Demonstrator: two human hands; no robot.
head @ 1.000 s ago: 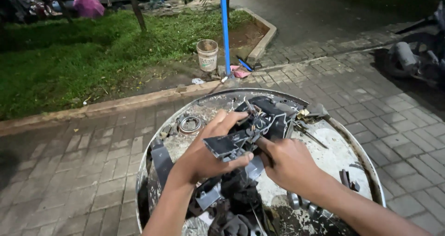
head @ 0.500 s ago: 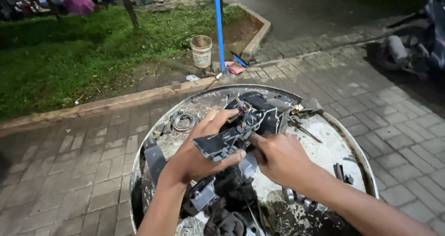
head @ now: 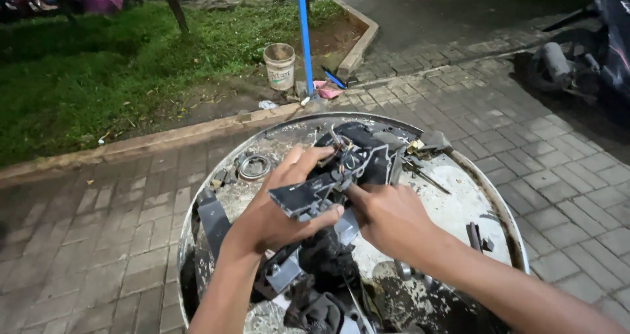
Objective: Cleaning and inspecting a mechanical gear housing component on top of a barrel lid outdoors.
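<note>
I'm gripping a black mechanical assembly (head: 341, 170) in both hands above the round metal worktop (head: 459, 196).
My left hand (head: 275, 209) is clamping its flat bracket, fingers closed; my right hand (head: 387, 219) is pinching its middle. Probably I'm prying parts apart, needing steady counter-hold; a bearing ring (head: 253, 167) and loose scraps are crowding underneath.

A metal ring (head: 254, 167) lies on the round tabletop (head: 459, 196), left of the mechanical part (head: 341, 176)

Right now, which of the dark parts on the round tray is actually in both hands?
The dark grey bracket assembly, lifted above the round tray: left hand and right hand both hold it. The other dark parts lie loose on the tray.
</note>
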